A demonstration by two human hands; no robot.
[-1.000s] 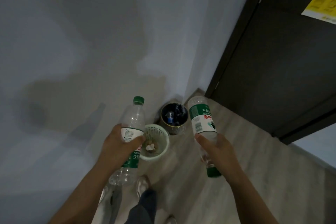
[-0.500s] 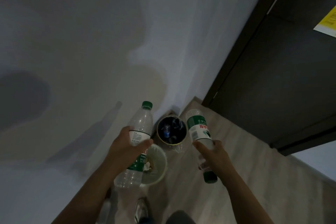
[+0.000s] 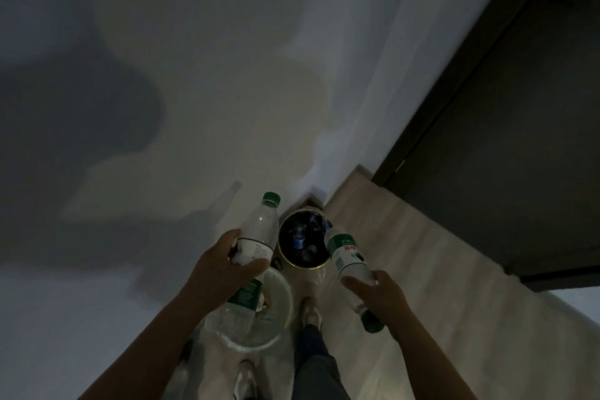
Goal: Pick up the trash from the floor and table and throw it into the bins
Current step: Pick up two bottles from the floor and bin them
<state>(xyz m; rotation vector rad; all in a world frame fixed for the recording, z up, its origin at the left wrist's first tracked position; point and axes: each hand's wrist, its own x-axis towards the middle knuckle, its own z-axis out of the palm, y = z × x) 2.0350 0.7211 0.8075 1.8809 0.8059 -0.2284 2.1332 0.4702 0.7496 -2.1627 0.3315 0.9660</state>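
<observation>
My left hand (image 3: 224, 265) grips a clear plastic bottle (image 3: 256, 237) with a green cap, cap pointing up and away, held over a white round bin (image 3: 282, 305). My right hand (image 3: 378, 297) grips a second plastic bottle (image 3: 345, 252) upside down, its green cap toward me, its base at the rim of a dark round bin (image 3: 285, 258) with a gold rim. The dark bin holds bottles with blue caps. Both bins stand on the floor in the room's corner.
A pale wall fills the left and top. A dark door (image 3: 506, 127) stands at the right behind the light wood floor (image 3: 422, 269). My legs and shoes (image 3: 310, 312) are just below the bins.
I have stepped closer, so the bins now sit right under my hands. The right bottle's base has moved to the dark bin's rim. The scene has grown darker.
</observation>
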